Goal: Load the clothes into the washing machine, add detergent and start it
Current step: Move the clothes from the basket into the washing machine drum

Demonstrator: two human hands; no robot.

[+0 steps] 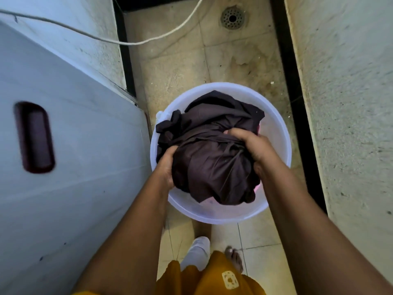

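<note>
The clothes (212, 158), a crumpled bundle of dark brown cloth, sit in a round pale tub (278, 133) on the floor, a little right of the picture's middle. The heap fills most of the tub from its middle toward 9 o'clock, and one fold droops over the rim at about 10 o'clock. A sliver of pink shows under the dark cloth at 3 o'clock and again near 5 o'clock.

Both hands are on the bundle. The left hand (168, 165) is at the heap's 8 o'clock side, with its fingers curled into the cloth and clamped on it. The right hand (253, 143) comes over the top at 2 o'clock, its fingers dug into the folds and gripping them. The two forearms run down from the hands to the bottom edge.

Just beside the tub at 9 o'clock stands the washing machine (74, 145), seen from its white side panel, which has a dark recessed handle (34, 137) set into it. A white cord (119, 40) sags across from 10 o'clock toward 12 o'clock. The tiled floor (180, 64) is stained, and a round metal drain (232, 18) lies at 12 o'clock, well apart from the tub. A rough pale wall (350, 81) fills the 3 o'clock side behind a dark strip.

At 6 o'clock are the person's yellow garment (191, 277), a white trouser leg (196, 254) and a bare foot (235, 258).
</note>
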